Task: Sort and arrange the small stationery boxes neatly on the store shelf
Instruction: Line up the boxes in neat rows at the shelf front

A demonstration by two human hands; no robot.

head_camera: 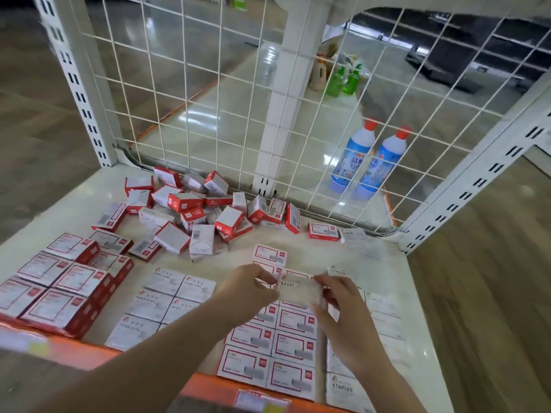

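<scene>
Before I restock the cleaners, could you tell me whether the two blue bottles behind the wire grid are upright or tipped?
Upright: both blue bottles stand on their bases, red caps up.

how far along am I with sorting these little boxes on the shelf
Roughly half done. Done: neat groups along the front, the red-sided stacks, the paper clip boxes and the red-framed rows. In hand: left hand and right hand hold one staples box together. Left: the jumbled pile near the wire back.

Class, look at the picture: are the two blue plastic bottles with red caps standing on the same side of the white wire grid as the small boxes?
No: the two blue bottles stand beyond the white wire grid, behind the shelf.
</scene>
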